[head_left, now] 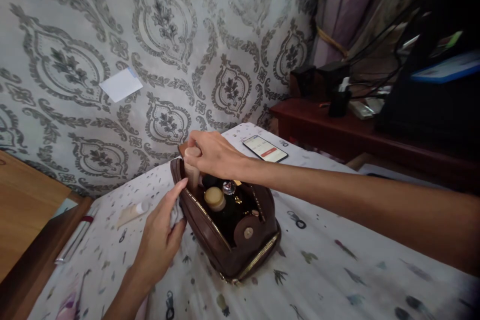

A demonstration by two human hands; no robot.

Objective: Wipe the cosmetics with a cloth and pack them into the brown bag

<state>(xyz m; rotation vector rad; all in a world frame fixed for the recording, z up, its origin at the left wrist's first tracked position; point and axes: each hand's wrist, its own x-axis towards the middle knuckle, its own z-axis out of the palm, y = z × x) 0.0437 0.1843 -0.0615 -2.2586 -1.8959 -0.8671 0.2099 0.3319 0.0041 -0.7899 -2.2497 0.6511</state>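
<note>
A brown cosmetic bag (204, 232) stands unzipped on the patterned sheet, its gold-toothed mouth gaping upward. My left hand (159, 230) grips its left side, index finger on the rim near the far end. Something pale and crumpled (176, 212) shows between this hand and the bag. My right hand (217, 152) reaches across the bag with fingers closed around a beige tube (192, 172), upright in the bag's far left end. A jar with a yellowish lid (214, 198), a clear faceted stopper (229, 188) and small gold pieces (238, 200) are inside; the dark depth hides the rest.
A phone (265, 149) with a lit screen lies beyond the bag. Left of it are a cream tube (132, 214) and a silvery long object (75, 240); a pink item (67, 307) is at the bottom left. A dark red table (300, 115) with cables stands right.
</note>
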